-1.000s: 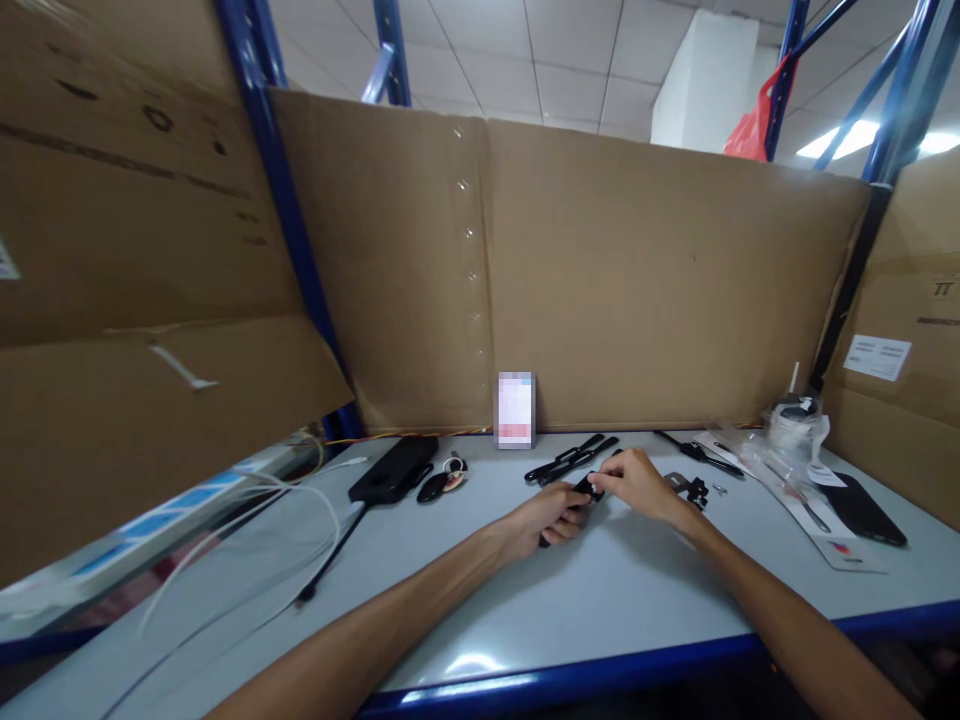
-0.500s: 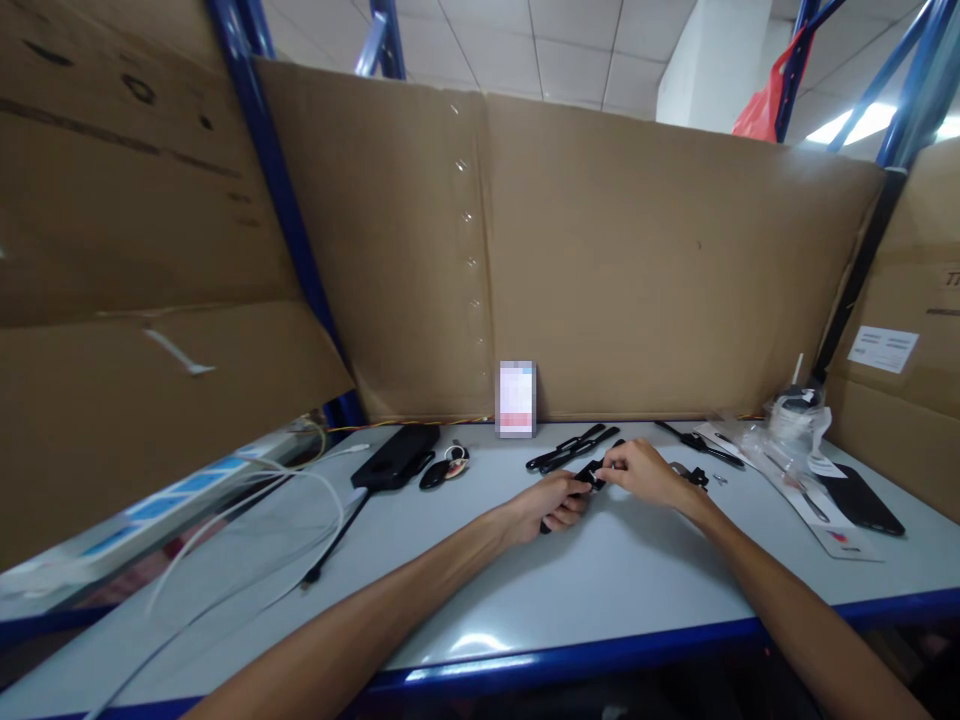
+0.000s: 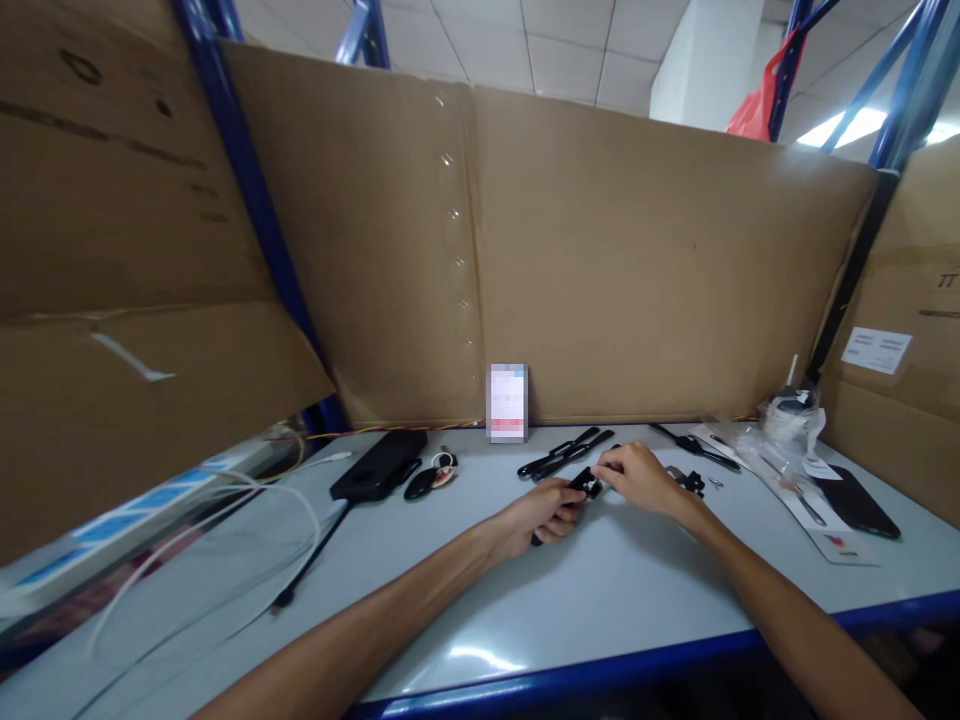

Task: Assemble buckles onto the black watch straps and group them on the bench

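The left hand's [image 3: 553,512] fingers are clamped around a black part [image 3: 583,484], just right of the frame's lower centre. The right hand [image 3: 634,475] bends in from the right, fingertips drawn together at its upper end; whether they grip it cannot be told. Pale tabletop [image 3: 570,600] spreads below to a blue front edge [image 3: 600,678]. At lower right, a card's [image 3: 838,546] lettering is too small; a white label [image 3: 876,350] at right is likewise unreadable.
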`<state>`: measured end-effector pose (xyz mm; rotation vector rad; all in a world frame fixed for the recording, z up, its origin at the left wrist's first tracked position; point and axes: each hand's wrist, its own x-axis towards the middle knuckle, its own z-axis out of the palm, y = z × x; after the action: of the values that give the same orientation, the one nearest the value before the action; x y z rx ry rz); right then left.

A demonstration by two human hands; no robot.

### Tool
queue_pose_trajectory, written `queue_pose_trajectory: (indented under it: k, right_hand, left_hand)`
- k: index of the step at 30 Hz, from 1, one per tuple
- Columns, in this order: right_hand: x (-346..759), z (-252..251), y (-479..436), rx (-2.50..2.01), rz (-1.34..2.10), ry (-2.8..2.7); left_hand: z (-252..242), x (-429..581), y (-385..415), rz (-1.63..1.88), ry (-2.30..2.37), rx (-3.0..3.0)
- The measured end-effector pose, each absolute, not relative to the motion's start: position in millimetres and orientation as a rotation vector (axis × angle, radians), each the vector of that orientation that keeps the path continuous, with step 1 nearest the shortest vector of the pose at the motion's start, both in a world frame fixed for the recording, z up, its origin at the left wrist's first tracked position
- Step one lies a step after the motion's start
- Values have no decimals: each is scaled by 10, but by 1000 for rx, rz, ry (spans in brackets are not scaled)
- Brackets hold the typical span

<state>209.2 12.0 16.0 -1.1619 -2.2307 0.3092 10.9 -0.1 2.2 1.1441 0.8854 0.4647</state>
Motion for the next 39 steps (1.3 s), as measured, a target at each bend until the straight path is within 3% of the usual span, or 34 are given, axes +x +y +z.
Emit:
queue_pose_trajectory:
  k: [8,23,39]
  right_hand:
    - [2037,203,46,-1104,530,-2266]
    - [2335,281,106,-1271,171,-2326]
    - [2253,229,87,-1238,248,-2418]
  left_hand:
    - [-25,93,36,469,861,1160]
    - [0,-4,136,357,744,981]
    - [12,-14,137,294,709,1074]
